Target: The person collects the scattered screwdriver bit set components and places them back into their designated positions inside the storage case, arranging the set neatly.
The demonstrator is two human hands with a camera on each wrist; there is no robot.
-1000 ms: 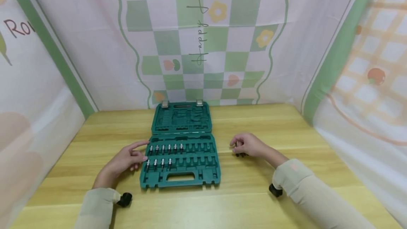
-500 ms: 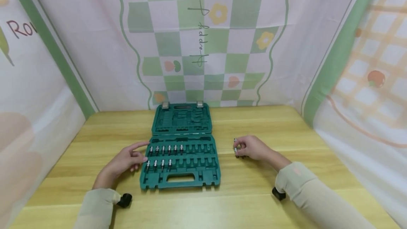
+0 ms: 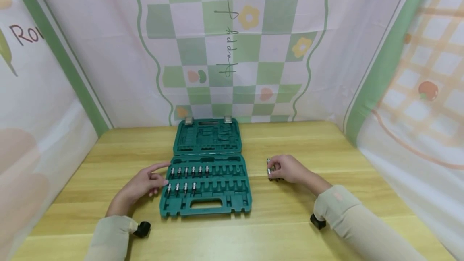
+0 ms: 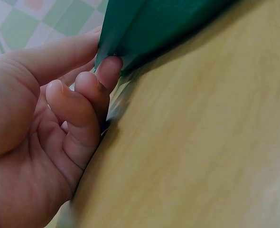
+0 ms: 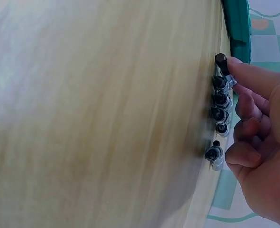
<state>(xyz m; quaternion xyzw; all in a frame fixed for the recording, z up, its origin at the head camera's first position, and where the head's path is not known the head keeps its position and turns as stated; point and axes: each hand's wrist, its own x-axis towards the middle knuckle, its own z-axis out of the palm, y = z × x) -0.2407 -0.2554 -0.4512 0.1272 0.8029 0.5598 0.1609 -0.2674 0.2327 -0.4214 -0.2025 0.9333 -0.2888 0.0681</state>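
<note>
My left hand (image 3: pixel 139 184) lies at the left edge of an open green plastic case (image 3: pixel 208 201); in the left wrist view its fingertips touch the case's side wall (image 4: pixel 144 33), with the other fingers bent. Right of the case, my right hand (image 3: pixel 288 168) pinches a bit socket (image 5: pixel 221 61) between thumb and index finger. That one has a black tip and a chrome body, and slants up from the table. Several more bit sockets (image 5: pixel 220 100) stand in a row beside it, and another (image 5: pixel 214 153) is a little apart. The hand partly hides them in the head view.
Two rows of bit sockets (image 3: pixel 193 170) fill the left slots of the case's lower half; slots (image 3: pixel 226 184) to the right are bare. The lid (image 3: pixel 207 134) lies folded back with two metal latches. Printed cloth (image 3: pixel 250 51) hangs behind the wooden table (image 3: pixel 290 228).
My right hand has drawn slightly to the right and back, exposing chrome bit sockets at its fingertips. It is nearly still over the last half second. My left hand stays at the case edge.
</note>
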